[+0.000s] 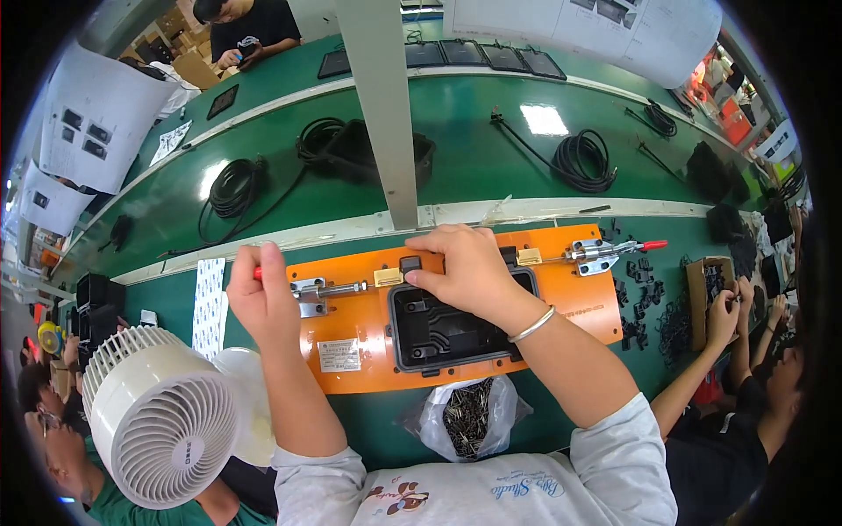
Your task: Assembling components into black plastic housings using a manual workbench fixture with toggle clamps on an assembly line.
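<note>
Currently: R hand [474, 267] nearer the blk housing [425, 337]

Up close, bag [503, 416] of metal pins [467, 414]. Beyond, housing's on orange plate [574, 294], long axis approx L–R. L hand [265, 298] curls round red handle [258, 273], left of it; R thumb + index pinch small blk block [409, 263] by its far edge.

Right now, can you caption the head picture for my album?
Left hand on a red handle, right hand over a black case.

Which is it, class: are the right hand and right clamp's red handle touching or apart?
Apart: the head view shows orange plate between right hand and red handle.
</note>
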`<state>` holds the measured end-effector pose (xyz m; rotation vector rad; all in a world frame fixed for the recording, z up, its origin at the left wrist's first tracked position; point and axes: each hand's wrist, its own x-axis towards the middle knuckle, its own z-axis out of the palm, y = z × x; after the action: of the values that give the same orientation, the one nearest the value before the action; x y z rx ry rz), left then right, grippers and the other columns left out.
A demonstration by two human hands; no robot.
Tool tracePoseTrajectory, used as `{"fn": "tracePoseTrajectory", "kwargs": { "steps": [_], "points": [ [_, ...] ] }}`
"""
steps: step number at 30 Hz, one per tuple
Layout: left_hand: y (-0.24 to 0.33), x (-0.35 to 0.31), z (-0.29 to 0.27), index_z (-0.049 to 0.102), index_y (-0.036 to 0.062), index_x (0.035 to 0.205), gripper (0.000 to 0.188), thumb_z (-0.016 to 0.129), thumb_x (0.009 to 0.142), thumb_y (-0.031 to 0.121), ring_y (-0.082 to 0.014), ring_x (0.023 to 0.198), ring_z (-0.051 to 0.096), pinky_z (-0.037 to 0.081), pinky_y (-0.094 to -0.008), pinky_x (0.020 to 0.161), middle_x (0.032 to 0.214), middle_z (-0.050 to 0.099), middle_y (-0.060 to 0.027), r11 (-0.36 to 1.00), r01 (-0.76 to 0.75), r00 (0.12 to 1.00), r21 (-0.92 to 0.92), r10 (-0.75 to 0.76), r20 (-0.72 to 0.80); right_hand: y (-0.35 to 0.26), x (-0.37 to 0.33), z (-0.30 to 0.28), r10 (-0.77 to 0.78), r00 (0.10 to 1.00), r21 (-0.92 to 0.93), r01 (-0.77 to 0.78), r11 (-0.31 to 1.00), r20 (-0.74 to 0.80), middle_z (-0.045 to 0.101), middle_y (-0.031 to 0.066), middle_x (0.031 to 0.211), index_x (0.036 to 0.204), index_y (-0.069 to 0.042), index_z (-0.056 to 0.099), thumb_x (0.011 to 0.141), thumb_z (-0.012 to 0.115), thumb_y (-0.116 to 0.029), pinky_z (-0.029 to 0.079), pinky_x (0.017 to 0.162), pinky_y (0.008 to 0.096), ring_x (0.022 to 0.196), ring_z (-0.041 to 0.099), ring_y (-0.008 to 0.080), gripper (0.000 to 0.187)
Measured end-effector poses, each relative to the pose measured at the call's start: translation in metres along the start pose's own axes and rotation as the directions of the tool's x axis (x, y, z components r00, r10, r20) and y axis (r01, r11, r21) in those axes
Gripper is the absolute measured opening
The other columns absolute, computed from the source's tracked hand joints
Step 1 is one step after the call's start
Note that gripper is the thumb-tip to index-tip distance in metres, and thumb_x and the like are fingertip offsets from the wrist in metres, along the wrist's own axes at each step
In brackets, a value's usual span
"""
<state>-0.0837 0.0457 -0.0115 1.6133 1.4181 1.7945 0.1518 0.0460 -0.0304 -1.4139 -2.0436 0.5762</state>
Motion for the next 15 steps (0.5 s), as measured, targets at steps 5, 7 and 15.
{"fn": "tracePoseTrajectory", "kwargs": {
  "steps": [5, 7, 15],
  "points": [
    [-0.0011, -0.0044, 0.0092, 0.042, 0.0028, 0.066, 0.031, 0.055, 0.093, 0.010, -0.0050, 0.054, 0.031, 0.026, -0.0226, 0.048, 0.057, 0.040, 0.0013, 0.990, -0.087, 0.995, 0.115, 0.081, 0.057, 0.0007, 0.0005, 0.0013, -0.001, 1.000, -0.007, 0.001, 1.000, -0.020, 0.065, 0.0086, 0.091, 0.100, -0.009, 0.071, 0.072, 0.074, -0.027, 0.037, 0.086, 0.0406, 0.095, 0.059, 0.0270, 0.033],
    [-0.0026, -0.0037, 0.0092, 0.043, 0.0028, 0.066, 0.030, 0.055, 0.093, 0.009, -0.0050, 0.054, 0.031, 0.026, -0.0227, 0.047, 0.056, 0.040, 0.0012, 0.988, -0.099, 0.994, 0.117, 0.092, 0.060, -0.0014, 0.0009, -0.0020, 0.022, 1.000, -0.035, -0.021, 0.999, 0.017, 0.065, 0.0079, 0.093, 0.104, -0.008, 0.069, 0.073, 0.074, -0.024, 0.037, 0.086, 0.0399, 0.096, 0.058, 0.0279, 0.035],
    [-0.0022, -0.0046, 0.0085, 0.043, 0.0026, 0.066, 0.028, 0.053, 0.092, 0.006, -0.0049, 0.052, 0.031, 0.026, -0.0231, 0.047, 0.055, 0.040, 0.0010, 0.987, -0.097, 0.994, 0.130, 0.089, 0.063, -0.0027, 0.0007, 0.0001, 0.020, 1.000, -0.028, -0.020, 0.999, 0.008, 0.066, 0.0079, 0.092, 0.104, -0.008, 0.069, 0.073, 0.074, -0.024, 0.038, 0.085, 0.0400, 0.096, 0.058, 0.0279, 0.035]
  ]
}}
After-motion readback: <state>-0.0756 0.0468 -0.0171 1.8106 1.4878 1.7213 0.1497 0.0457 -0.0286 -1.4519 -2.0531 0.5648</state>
